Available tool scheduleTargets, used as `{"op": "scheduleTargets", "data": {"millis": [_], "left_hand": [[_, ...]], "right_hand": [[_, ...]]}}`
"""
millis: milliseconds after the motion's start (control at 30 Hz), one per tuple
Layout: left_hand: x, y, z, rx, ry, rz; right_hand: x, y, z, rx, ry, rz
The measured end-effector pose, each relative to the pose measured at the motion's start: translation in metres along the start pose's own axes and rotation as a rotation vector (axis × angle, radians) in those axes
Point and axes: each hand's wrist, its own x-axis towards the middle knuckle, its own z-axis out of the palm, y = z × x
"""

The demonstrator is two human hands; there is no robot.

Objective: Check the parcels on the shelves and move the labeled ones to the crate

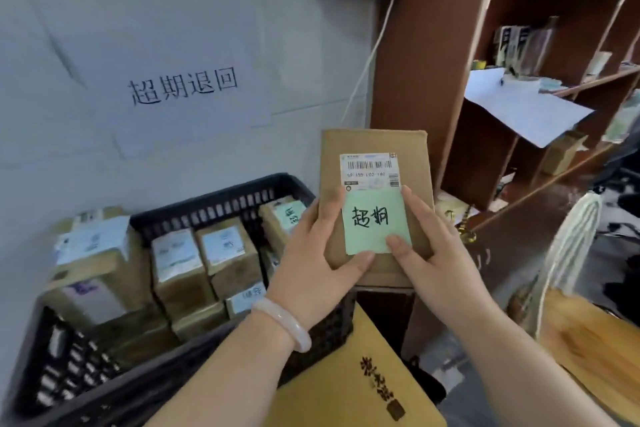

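I hold a flat brown cardboard parcel [374, 146] upright in front of me with both hands. It carries a white barcode label [370, 170] and, below that, a green sticky note [374, 222] with handwritten characters. My left hand [311, 263] grips its left edge, thumb on the note's lower corner. My right hand [433, 253] grips the right edge, thumb also on the note. The black plastic crate [221, 199] sits lower left, holding several labeled brown parcels [180, 267].
A brown wooden shelf unit [426, 55] stands at right with papers and small boxes on its shelves. A paper sign [183, 87] hangs on the white wall above the crate. A yellow envelope [367, 388] and a white mesh object [571, 243] lie below right.
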Motion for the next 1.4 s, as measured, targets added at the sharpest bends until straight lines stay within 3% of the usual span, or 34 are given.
{"op": "scheduleTargets", "data": {"millis": [167, 400, 600, 867, 1067, 1233, 1400], "left_hand": [[-0.01, -0.041, -0.06, 0.048, 0.044, -0.124], [-0.025, -0.075, -0.089, -0.052, 0.142, -0.287], [-0.018, -0.088, -0.101, -0.133, 0.278, -0.4], [-0.017, -0.1, -0.103, -0.143, 0.287, -0.506], [-0.021, -0.105, -0.108, -0.157, 0.257, -0.572], [-0.018, -0.117, -0.136, -0.2, 0.209, -0.586], [-0.016, -0.119, -0.154, -0.13, 0.032, -0.571]], "right_hand": [[0.018, -0.029, 0.066, 0.066, -0.163, -0.01], [0.065, -0.052, 0.107, 0.088, -0.4, -0.004], [0.084, -0.05, 0.134, 0.117, -0.484, -0.027], [0.102, -0.031, 0.14, 0.33, -0.608, 0.106], [0.107, -0.02, 0.147, 0.315, -0.596, 0.199], [0.127, -0.022, 0.155, 0.309, -0.488, 0.232], [0.158, -0.019, 0.161, 0.56, -0.489, 0.334]]}}
